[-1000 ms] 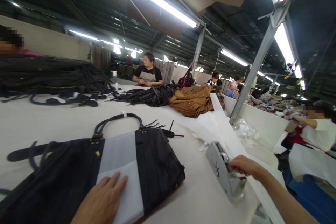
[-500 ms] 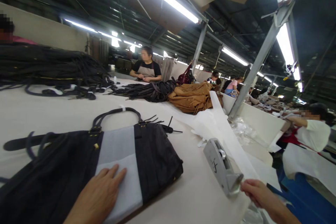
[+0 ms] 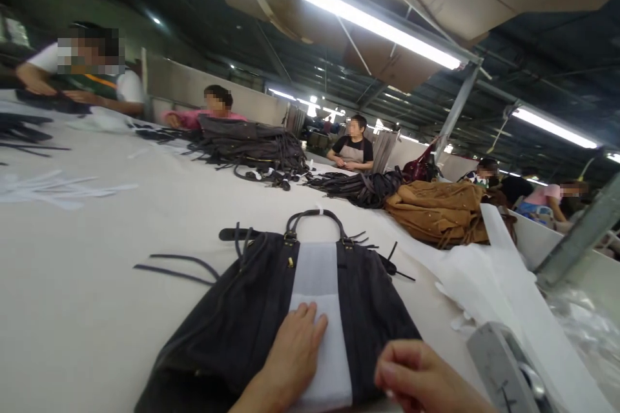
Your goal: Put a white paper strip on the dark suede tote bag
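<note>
A black handbag (image 3: 252, 310) lies on the pale table with its looped handles (image 3: 317, 213) pointing away from me. A white paper band (image 3: 317, 264) runs down its middle. My left hand (image 3: 298, 342) rests flat on this band, fingers stretched out. Over the bag's lower right side, my right hand (image 3: 411, 368) is closed in a pinch; a small pale bit, seemingly a piece of tape, shows at its fingertips. A grey tape dispenser (image 3: 504, 361) stands to the right of that hand, partly cut off by the frame's lower edge.
White sheets (image 3: 484, 271) lie at the right, beside clear plastic (image 3: 581, 316). Brown bags (image 3: 436, 206) and dark bags (image 3: 252, 142) are piled along the back. Paper strips (image 3: 62, 190) lie at left. Several people sit around the table. A metal post (image 3: 581, 232) rises at right.
My right hand has left the tape dispenser's cutting end and moved left over the bag, still pinched. My left hand stays on the white band. The view has swung left, and the bag appears straighter.
</note>
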Demonstrator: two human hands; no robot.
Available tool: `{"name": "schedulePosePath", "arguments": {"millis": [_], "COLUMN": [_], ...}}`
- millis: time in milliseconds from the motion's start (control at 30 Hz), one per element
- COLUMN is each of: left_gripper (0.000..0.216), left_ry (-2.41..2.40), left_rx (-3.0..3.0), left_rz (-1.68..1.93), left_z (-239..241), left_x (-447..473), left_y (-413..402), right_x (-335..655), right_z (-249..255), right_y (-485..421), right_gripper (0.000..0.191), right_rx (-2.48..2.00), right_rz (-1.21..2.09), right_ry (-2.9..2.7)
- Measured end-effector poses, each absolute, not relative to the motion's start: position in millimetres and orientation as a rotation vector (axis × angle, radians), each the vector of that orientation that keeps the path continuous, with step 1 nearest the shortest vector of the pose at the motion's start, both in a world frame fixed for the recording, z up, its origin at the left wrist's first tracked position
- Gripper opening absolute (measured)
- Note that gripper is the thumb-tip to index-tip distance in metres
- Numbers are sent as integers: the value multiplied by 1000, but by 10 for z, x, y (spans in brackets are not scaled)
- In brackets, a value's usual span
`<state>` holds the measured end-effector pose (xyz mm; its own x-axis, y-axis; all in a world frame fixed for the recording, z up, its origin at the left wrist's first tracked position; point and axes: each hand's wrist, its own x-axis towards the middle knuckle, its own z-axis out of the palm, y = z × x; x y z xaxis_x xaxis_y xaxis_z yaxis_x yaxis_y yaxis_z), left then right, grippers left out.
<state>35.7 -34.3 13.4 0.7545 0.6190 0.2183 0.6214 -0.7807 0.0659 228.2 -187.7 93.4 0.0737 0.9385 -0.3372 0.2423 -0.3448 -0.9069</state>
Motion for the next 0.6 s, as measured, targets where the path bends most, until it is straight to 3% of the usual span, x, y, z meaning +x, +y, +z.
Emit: {"name": "schedulePosePath", "arguments": {"millis": [233,400,600], "left_gripper": [47,54,66], "left_ry": [-1101,-1120,-1112], "left_rx": [-3029,-3053,-3050], "left_rz": [-320,-222,-216], "left_z": [70,32,185], "left_x": [335,361,405], "left_y": [-373,-417,-408], "right_x": [2021,2229,2280], "right_z": [589,172,82], "right_y": [-457,-228,-196], "right_gripper": [25,23,24], "right_rx": [-1667,-1717,-1711], "right_rz": [1100,905,767], "right_ry": [-1209,-1307,-1434]}}
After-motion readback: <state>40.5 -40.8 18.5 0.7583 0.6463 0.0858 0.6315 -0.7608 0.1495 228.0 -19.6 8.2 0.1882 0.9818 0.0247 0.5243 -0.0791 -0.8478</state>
